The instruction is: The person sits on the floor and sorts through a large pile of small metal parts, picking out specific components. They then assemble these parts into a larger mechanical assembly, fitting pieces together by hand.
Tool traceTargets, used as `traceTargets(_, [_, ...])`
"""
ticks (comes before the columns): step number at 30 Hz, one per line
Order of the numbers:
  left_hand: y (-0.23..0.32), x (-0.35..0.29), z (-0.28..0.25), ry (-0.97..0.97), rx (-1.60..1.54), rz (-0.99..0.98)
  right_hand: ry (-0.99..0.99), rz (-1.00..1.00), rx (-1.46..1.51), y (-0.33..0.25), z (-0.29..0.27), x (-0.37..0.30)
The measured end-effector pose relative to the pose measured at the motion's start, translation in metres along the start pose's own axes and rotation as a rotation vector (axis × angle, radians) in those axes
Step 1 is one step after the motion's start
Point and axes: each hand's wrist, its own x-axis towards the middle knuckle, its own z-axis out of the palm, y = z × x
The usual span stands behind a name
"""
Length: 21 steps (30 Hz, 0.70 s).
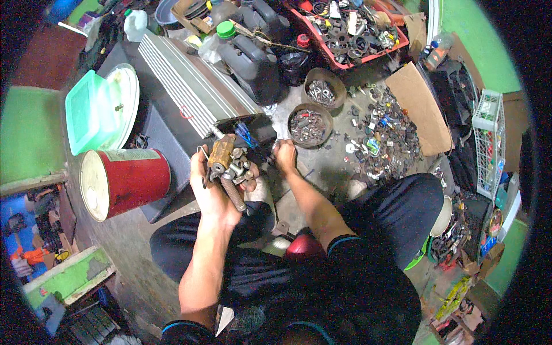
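1. Centrally in the frame, the left hand (214, 184) is raised and closed around a cluster of rusty metal parts (229, 167): a yellowish-brown block, some bolts and a ribbed, spring-like rod.
2. That rod runs from upper left to lower right, slanting down across the palm towards the wrist.
3. Just right of it, the right hand (284, 154) is lowered to the concrete floor (322, 172), fingers curled on something small; what it grips cannot be told.
4. Directly beyond the right hand, touching distance upward in the frame, sits a round bowl of bolts (310, 124), with a second bowl (324, 87) above it. The right hand is clearly the nearer one to both.
5. Farther right lies a scatter of loose hardware (384, 137) beside a cardboard sheet (418, 106).
6. At left, a red can (125, 179) lies on its side; a grey ribbed case (190, 86) stretches diagonally above the hands.
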Motion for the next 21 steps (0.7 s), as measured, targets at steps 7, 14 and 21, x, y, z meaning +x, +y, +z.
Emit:
traceTargets(7, [0.001, 0.002, -0.010, -0.078, -0.028, -0.027, -0.041, -0.284, -0.263, 0.009, 0.013, -0.002])
traceTargets(14, [0.005, -0.002, -0.006, -0.097, -0.046, 0.016, -0.300, 0.015, -0.266, 0.009, -0.018, -0.015])
traceTargets(21, [-0.001, -0.011, 0.001, -0.186, -0.054, 0.013, -0.096, 0.043, 0.041, 0.046, -0.050, -0.047])
